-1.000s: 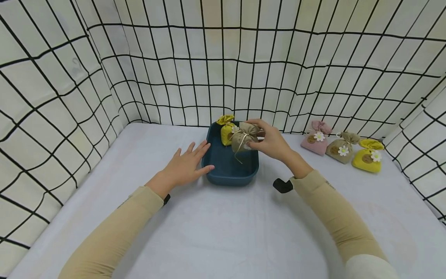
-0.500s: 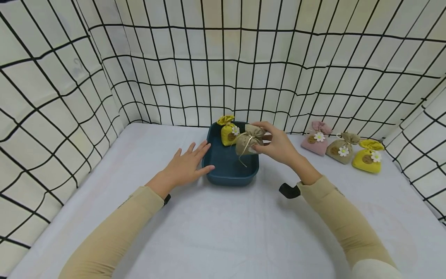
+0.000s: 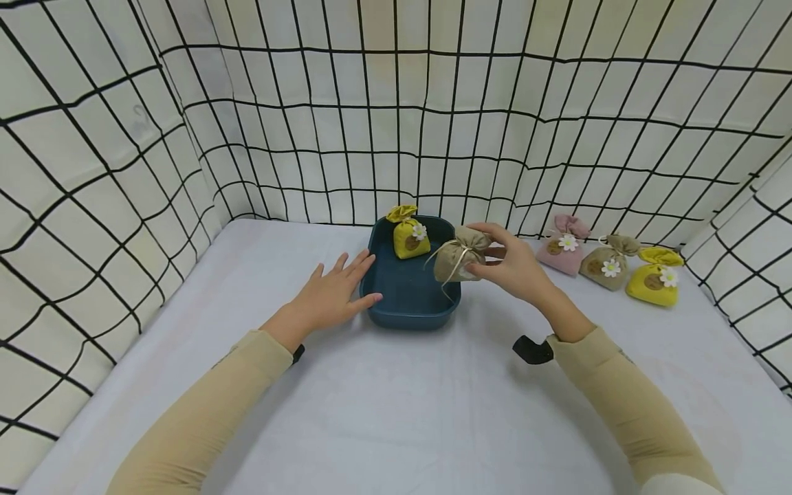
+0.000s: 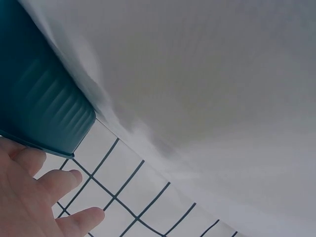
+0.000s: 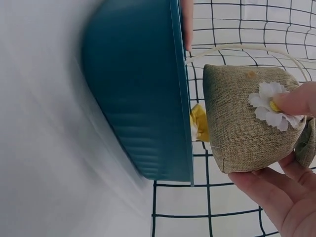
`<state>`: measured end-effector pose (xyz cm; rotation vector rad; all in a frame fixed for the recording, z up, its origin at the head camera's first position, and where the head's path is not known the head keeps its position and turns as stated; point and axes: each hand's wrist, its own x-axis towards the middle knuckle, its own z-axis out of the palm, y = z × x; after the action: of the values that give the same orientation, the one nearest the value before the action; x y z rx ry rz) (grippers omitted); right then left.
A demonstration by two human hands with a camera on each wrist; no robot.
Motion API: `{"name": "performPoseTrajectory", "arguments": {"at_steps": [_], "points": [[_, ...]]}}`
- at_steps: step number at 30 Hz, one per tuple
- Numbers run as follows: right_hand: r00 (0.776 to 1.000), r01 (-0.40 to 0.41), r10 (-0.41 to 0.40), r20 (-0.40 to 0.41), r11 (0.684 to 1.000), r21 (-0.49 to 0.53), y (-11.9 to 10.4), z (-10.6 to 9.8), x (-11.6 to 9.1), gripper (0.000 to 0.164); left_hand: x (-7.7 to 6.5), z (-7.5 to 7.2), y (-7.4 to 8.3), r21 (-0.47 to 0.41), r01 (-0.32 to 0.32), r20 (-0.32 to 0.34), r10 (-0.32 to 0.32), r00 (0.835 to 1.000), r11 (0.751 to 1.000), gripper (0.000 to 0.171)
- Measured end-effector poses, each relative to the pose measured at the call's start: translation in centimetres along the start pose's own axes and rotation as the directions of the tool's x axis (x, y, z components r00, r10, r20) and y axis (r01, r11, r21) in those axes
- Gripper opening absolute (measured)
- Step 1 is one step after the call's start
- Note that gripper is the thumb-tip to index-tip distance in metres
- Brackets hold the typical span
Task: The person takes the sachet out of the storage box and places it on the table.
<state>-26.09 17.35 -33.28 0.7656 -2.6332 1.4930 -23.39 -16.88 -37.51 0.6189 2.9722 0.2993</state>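
My right hand [image 3: 515,269] pinches a beige cloth sachet [image 3: 456,261] between thumb and fingers, above the right rim of the dark blue basin [image 3: 411,319]. In the right wrist view the thumb presses on the white flower of this sachet [image 5: 242,113], and a pale cord loops out behind it. Inside the basin, at its back left, a yellow sachet [image 3: 410,240] with a white flower leans upright. My left hand [image 3: 328,295] lies with fingers spread and straight, its fingertips touching the left rim of the basin, which also shows in the left wrist view.
To the right, a pink sachet [image 3: 559,251], another beige sachet [image 3: 606,267] and another yellow sachet [image 3: 652,283] lie in a slanting row on the white tabletop [image 3: 396,405]. A black wire grid [image 3: 427,106] backed with white cloth stands around the back and sides.
My right hand has moved the beige sachet rightward and slightly nearer, from over the basin's middle to its right rim, uncovering the yellow sachet's flower. The left hand has stayed in place.
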Motion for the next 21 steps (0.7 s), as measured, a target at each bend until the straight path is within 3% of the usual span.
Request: {"name": "performPoseTrajectory", "arguments": {"at_steps": [6, 21], "points": [[1.0, -0.024, 0.024, -0.01, 1.0, -0.011, 0.5, -0.9, -0.9, 0.064, 0.1, 0.0, 0.0, 0.003, 0.002, 0.001, -0.002, 1.0, 1.0, 0.087], [0.997, 0.008, -0.01, -0.071, 1.0, -0.03, 2.1, -3.1, -3.4, 0.065, 0.1, 0.1, 0.0, 0.011, 0.009, -0.007, -0.009, 1.0, 1.0, 0.087]]}}
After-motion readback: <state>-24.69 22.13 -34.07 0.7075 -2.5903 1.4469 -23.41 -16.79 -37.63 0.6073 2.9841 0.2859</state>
